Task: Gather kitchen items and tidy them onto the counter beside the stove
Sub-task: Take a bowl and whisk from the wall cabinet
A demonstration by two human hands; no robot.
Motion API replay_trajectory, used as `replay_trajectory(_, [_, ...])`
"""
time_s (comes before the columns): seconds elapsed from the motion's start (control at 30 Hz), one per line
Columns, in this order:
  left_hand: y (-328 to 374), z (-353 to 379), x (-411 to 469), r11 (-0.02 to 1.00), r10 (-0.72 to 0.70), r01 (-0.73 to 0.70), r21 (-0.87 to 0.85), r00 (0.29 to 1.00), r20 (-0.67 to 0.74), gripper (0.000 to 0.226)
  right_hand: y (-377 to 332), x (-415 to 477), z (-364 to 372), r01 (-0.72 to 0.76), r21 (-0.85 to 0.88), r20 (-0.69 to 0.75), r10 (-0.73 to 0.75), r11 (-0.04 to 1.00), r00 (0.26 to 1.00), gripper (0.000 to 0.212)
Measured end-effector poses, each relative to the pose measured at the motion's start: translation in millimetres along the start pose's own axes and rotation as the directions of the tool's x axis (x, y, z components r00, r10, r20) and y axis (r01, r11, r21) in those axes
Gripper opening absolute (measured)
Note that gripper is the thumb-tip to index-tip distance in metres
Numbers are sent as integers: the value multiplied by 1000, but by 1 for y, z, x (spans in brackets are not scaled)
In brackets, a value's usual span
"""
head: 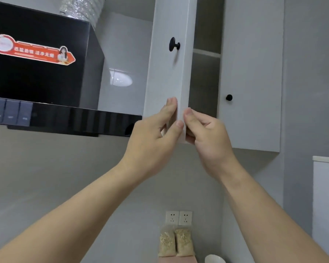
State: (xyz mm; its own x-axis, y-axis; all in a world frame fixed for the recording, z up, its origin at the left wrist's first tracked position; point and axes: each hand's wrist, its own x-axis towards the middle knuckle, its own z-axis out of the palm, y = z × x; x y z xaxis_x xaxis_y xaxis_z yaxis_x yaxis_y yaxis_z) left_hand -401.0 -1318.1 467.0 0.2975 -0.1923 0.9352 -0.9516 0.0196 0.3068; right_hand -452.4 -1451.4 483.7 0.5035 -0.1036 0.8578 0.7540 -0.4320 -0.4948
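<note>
Both bare forearms reach up from the bottom corners, and both hands meet on one spot. The left hand (152, 147) is on the lower corner of the open cabinet door (167, 76). Its fingers (171, 105) lie close together up the door's outer face, and the thumb presses on the narrow front edge, so it's a pinch. The right hand (209, 137) is just beside it, almost touching. Its thumb sits on that same edge while the fingers curl round behind the door's inner side, clamped on the panel. The door stands swung out, edge-on to us, with a black knob (174, 44) high on its face.

Past the door the cabinet is open, and a pale shelf (206, 53) crosses the inside. What sits on it I cannot tell. To the right is a closed door (253, 73) with its own small black knob (229, 97).

Off to the left hangs a black range hood (38, 78) with a red sticker (32, 50) on its front and grey buttons (10, 112) along its lower lip. A silver duct (82, 8) rises from its top.

Down low on the grey wall are two white sockets (179, 217) side by side. Right under them stand the kitchen items: two clear bags (176, 242) of pale grain, upright and touching each other, on something pinkish. Just to their right, the rim of a white bowl (215, 259) peeks in at the bottom edge.
</note>
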Motion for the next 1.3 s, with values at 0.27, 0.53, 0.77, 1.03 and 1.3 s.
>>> replay_trajectory(0.27, [-27, -36, -8, 977, -33, 17, -214, 997, -73, 51, -15, 8, 43, 30, 8, 32, -30, 1000, 999, 26])
replay_trajectory(0.53, [-43, -63, -8, 952, -40, 34, -303, 999, -13, 49, -25, 18, 68, -12, -27, 12, 12, 1000, 1000, 22])
replay_trajectory(0.77, [-41, -45, -32, 917, -36, -38, -398, 984, -177, 39, -28, 7, 68, -100, -26, 41, 101, 995, 994, 33])
replay_trajectory(1.03, [-84, 16, -95, 768, -454, 312, -559, 881, -131, 18, 1, -33, 38, -190, -233, -388, 88, 954, 918, 24])
replay_trajectory(1.3, [-73, 66, -35, 796, -286, 336, -504, 942, 177, 20, 9, -46, 6, -262, -378, -582, -8, 888, 813, 20])
